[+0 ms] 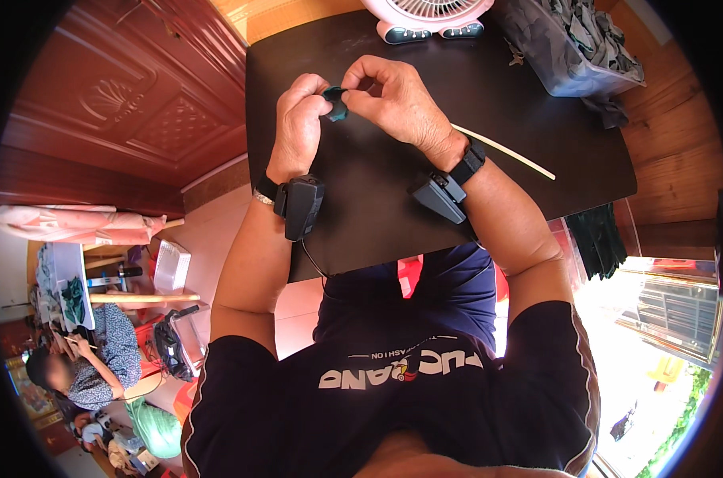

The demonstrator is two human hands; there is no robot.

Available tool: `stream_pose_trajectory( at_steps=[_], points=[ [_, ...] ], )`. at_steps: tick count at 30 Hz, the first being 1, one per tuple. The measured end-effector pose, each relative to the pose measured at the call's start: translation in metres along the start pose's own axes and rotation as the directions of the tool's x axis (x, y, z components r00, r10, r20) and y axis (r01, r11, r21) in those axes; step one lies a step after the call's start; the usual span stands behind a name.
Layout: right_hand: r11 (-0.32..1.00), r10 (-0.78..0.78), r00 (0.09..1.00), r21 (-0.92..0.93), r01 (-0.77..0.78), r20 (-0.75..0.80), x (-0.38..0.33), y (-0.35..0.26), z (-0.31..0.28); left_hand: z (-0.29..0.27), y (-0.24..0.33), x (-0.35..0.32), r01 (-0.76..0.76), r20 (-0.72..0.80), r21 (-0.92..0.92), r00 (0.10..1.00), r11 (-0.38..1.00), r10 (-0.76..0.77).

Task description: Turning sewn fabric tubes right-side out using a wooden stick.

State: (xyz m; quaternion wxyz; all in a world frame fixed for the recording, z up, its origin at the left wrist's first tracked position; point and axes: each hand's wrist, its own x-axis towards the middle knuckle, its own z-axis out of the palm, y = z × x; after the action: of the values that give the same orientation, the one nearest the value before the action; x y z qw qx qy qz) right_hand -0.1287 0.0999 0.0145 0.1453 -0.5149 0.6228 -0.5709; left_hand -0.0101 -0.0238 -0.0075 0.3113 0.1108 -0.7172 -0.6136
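Observation:
A small dark green piece of cloth (337,107) is held above the black table, curled between my two hands. My left hand (297,123) grips its left side, thumb and fingers pressed together. From the right, my right hand (397,102) pinches the upper edge between thumb and forefinger. Its exact shape is partly covered by my fingers. A thin pale stick (505,151) lies on the table to the right of my right wrist, touching neither hand's fingers.
The black table (457,199) spreads under my hands. At its far edge stands a pink fan (431,12). A clear plastic bin (573,80) of grey-green cloth pieces sits at the far right. Dark cloth strips (597,243) hang lower right. Another person (98,370) sits at left.

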Motion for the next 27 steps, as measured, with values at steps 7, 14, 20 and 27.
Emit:
stream_pose_trajectory(
  at_steps=[7, 14, 20, 27],
  points=[
    [1.000, -0.019, 0.983, -0.021, 0.016, -0.180, 0.002, -0.006, -0.001, 0.000, 0.004, -0.002, 0.022, -0.077, -0.050, 0.997, 0.999, -0.025],
    [0.947, -0.197, 0.980, -0.267, 0.178, -0.043, -0.001, 0.000, 0.004, 0.005, 0.006, -0.003, -0.125, -0.042, 0.111, 0.991, 0.986, 0.131],
    [0.925, -0.049, 0.999, -0.376, 0.052, 0.018, 0.001, -0.003, -0.001, 0.004, 0.004, -0.005, -0.122, 0.023, -0.065, 0.992, 0.990, 0.124],
    [0.825, 0.154, 0.980, 0.530, -0.197, 0.124, 0.006, 0.004, -0.016, 0.000, -0.003, -0.002, 0.073, -0.039, -0.201, 0.996, 0.977, -0.082]
  ],
)
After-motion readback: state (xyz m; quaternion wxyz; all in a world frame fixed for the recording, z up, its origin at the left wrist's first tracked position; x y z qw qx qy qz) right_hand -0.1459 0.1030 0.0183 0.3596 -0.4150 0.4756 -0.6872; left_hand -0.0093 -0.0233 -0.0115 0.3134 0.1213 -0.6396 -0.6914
